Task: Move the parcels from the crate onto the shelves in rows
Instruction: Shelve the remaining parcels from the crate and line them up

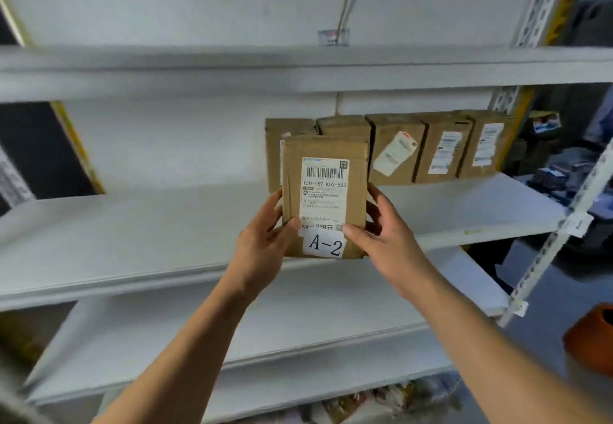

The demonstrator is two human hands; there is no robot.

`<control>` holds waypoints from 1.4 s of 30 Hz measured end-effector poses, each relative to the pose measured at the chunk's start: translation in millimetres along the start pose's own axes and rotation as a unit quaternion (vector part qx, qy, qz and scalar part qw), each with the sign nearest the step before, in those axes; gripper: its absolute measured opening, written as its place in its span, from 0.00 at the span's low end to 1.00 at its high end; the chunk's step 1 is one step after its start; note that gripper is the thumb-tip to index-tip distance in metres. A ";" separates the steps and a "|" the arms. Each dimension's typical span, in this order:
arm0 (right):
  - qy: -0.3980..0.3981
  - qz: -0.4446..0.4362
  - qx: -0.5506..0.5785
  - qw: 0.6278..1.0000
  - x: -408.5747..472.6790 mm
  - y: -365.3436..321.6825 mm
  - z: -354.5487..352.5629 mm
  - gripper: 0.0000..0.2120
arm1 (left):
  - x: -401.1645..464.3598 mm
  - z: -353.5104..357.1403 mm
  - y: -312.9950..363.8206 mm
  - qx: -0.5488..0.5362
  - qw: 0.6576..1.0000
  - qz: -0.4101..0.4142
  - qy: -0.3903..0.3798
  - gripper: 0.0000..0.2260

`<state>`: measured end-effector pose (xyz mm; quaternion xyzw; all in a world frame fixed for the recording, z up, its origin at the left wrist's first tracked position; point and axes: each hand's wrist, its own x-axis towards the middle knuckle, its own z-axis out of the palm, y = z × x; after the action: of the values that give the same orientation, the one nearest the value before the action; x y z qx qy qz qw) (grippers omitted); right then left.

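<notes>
- White shelves [166, 231] filled the frame against a pale wall; a row [414, 148] of brown parcels stood upright at centre right on the middle board.
- The step went best by sliding the held parcel [325, 191] upright against the row's left end, label forward.
- Left hand [265, 241] and right hand [381, 227] each clasped a lower side, thumbs on its face.

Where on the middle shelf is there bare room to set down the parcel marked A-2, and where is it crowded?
The middle shelf is bare left of the row of parcels, out to the dark panel. Its front strip below the row is bare too. The back right is crowded with upright parcels. Both the left hand and right hand grip the A-2 parcel.
</notes>
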<state>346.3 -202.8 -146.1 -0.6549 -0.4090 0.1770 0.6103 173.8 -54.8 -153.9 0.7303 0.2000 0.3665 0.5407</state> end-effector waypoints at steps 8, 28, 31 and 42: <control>-0.101 -0.040 0.010 0.994 80.1 26.9 90.4 0.30 | 18.5 -76.2 -25.1 0.032 0.996 -0.038 0.076 0.27; 0.014 0.029 -0.100 0.994 227.1 75.2 253.3 0.29 | 177.7 -205.0 -139.2 0.110 0.990 -0.064 0.055 0.39; 0.028 0.050 -0.094 0.994 239.2 76.8 257.3 0.29 | 196.5 -209.7 -147.0 0.101 0.992 -0.063 0.035 0.39; 0.066 0.099 -0.118 0.986 262.9 90.6 267.1 0.37 | 232.0 -211.2 -171.3 0.044 0.998 -0.045 -0.008 0.39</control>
<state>338.5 176.9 -212.7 -0.7698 -0.3186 0.1435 0.5341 184.1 298.2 -209.2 0.7464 0.2448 0.3269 0.5255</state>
